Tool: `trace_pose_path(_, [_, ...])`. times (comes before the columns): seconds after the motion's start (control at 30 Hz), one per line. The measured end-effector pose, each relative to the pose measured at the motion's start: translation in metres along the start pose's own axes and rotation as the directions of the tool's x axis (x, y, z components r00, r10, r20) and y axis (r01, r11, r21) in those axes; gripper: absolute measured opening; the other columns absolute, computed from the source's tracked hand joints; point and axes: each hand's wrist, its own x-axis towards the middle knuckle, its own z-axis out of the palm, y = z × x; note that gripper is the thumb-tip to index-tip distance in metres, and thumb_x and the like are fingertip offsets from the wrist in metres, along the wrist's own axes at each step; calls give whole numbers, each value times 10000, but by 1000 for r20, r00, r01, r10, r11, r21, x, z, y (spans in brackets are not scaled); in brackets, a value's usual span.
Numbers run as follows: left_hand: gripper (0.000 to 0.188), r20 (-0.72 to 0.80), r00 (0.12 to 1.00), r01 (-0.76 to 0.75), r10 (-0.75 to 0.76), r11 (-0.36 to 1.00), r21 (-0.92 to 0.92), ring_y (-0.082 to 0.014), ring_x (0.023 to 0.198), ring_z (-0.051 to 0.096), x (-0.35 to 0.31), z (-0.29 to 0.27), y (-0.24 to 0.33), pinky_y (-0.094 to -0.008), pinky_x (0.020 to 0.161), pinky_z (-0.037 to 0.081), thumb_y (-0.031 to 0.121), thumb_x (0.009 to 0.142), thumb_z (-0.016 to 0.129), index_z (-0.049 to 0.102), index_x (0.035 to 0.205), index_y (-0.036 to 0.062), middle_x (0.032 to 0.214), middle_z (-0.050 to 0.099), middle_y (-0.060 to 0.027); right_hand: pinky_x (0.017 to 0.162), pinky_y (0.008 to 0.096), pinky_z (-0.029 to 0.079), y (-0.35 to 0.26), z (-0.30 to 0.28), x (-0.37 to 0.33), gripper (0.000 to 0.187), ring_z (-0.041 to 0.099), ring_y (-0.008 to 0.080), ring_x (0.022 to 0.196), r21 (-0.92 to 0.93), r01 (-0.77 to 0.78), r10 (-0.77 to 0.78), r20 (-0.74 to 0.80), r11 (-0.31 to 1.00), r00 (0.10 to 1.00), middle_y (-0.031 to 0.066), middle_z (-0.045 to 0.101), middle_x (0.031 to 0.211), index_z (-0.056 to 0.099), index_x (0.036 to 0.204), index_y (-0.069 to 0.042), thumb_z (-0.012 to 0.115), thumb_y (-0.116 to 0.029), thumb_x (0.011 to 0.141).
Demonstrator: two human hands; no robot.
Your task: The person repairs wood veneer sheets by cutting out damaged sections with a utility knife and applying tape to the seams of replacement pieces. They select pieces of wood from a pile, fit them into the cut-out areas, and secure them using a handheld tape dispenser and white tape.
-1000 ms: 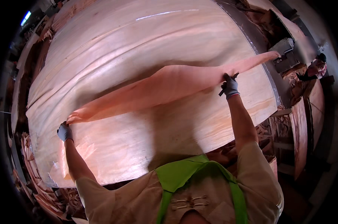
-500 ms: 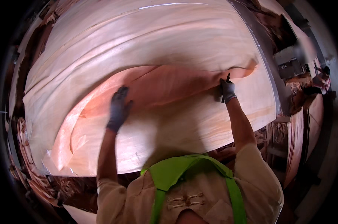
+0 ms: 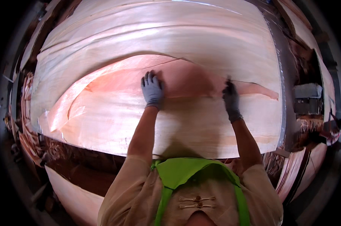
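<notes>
A thin reddish veneer piece (image 3: 185, 77), curved along its far side, lies across a large pale veneer sheet (image 3: 215, 41). My left hand (image 3: 153, 90), in a grey glove, rests on the reddish piece with its fingers stretched out. Near the right end of that piece, my gloved right hand (image 3: 231, 101) is closed around a slim dark tool (image 3: 228, 81). Its tip points away from me; blur hides its exact kind. At the left, the reddish piece narrows and folds over itself.
Torn veneer scraps (image 3: 70, 152) lie below the sheet's near edge. Stacked veneer (image 3: 291, 173) stands at the near right. A grey metal block (image 3: 308, 92) sits beyond the right edge, and part of another person (image 3: 331, 130) shows at the far right.
My left hand has moved right and come down flat on the reddish veneer. The veneer's right end lies flatter and straighter. My right hand still holds the dark tool.
</notes>
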Motion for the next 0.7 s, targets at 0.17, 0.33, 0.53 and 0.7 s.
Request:
trace_pose_path(0.17, [435, -31, 997, 66, -70, 992, -110, -348, 1276, 340, 3, 4, 6, -457, 1079, 255, 216, 832, 524, 448, 1206, 8, 1341, 411, -192, 692, 407, 496, -55, 107, 35, 218, 643, 310, 831, -775, 517, 27, 564, 363, 826, 119, 666, 912, 557, 1069, -116, 473, -229, 903])
trace_pose_path(0.33, [620, -12, 983, 179, -184, 965, -190, -368, 1292, 318, 7, 4, 11, -439, 1101, 228, 209, 817, 523, 307, 1345, -33, 1393, 338, -229, 579, 426, 510, -53, 211, 80, 220, 658, 275, 679, -433, 867, -423, 757, 246, 498, 103, 671, 764, 613, 1019, -132, 468, -217, 878])
trace_pose_path(0.53, [682, 34, 986, 166, -162, 967, -195, -373, 1295, 313, 8, 1, 4, -459, 1080, 243, 211, 796, 553, 273, 1377, -12, 1397, 344, -213, 611, 401, 526, -49, 242, 96, 219, 661, 285, 702, -543, 830, -152, 816, 125, 557, 110, 683, 842, 679, 887, -83, 507, -211, 840])
trace_pose_path(0.7, [445, 5, 999, 54, -54, 999, 2, -373, 1268, 350, 7, 5, 8, -475, 1056, 280, 238, 847, 509, 510, 1286, 171, 1357, 412, -186, 645, 428, 520, -44, 183, 114, 276, 661, 320, 792, -495, 831, -271, 789, 253, 552, 153, 675, 904, 675, 908, -68, 468, -248, 880])
